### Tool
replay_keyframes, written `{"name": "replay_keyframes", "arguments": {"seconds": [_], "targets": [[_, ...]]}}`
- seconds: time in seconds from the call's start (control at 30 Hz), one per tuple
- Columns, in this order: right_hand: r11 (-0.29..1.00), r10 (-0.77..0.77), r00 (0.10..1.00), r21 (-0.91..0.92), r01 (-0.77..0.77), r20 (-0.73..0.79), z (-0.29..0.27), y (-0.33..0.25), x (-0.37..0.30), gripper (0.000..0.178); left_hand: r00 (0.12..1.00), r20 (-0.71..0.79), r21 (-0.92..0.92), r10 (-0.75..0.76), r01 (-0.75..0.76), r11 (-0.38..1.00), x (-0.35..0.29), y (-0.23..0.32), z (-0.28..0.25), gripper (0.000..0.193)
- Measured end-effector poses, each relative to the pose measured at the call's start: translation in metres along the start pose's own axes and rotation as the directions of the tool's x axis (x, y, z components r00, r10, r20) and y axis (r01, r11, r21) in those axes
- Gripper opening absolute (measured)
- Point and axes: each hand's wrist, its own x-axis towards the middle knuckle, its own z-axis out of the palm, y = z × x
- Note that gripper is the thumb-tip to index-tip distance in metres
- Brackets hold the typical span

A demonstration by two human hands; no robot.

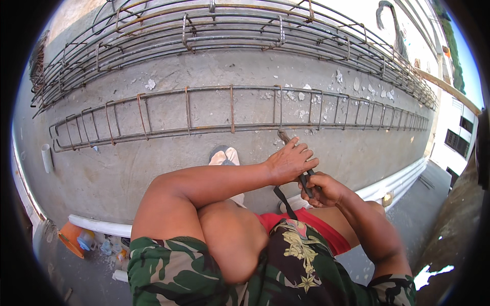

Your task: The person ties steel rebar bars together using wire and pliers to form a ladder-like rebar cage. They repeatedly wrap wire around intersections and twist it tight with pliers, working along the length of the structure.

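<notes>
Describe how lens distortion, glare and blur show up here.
In the head view, the nearer rebar cage bows into an arc, the white building at right looks overexposed, and the dark metal tool shows no obvious blur; the head view's corners are black.

Green-and-black camouflage clothing (171, 268), lower centre; orange bucket (70, 239), lower left; grey, rust-brown rebar frame (232, 108), dark pliers (303, 182), centre.

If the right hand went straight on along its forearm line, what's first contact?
Likely the left hand, just up and left of the right hand, which grips a pliers-like tool. Depth is unclear from one view, so it might pass slightly above or below.
</notes>
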Motion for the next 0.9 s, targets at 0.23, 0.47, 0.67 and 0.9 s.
{"name": "replay_keyframes", "arguments": {"seconds": [0.23,0.47,0.67,0.9], "targets": [[0.992,-0.125,0.989,-0.003,0.125,-0.079,0.004,-0.010,-0.001,0.026,0.991,0.132,-0.124,-0.020,0.037,0.992,0.001,-0.011,0.004,0.031],[0.980,-0.163,0.986,0.107,0.166,-0.034,-0.012,0.010,0.004,0.017,0.980,0.181,0.027,-0.084,0.081,0.996,-0.006,-0.025,-0.014,0.031],[0.964,-0.267,0.964,-0.009,0.267,-0.018,-0.021,0.019,0.003,0.021,0.696,0.493,0.165,-0.522,0.514,0.842,-0.006,-0.041,-0.057,0.041],[0.780,-0.314,0.938,-0.603,0.166,-0.148,-0.038,-0.010,-0.028,0.031,0.660,0.426,-0.161,-0.618,0.728,0.666,-0.010,-0.077,-0.074,0.036]]}}
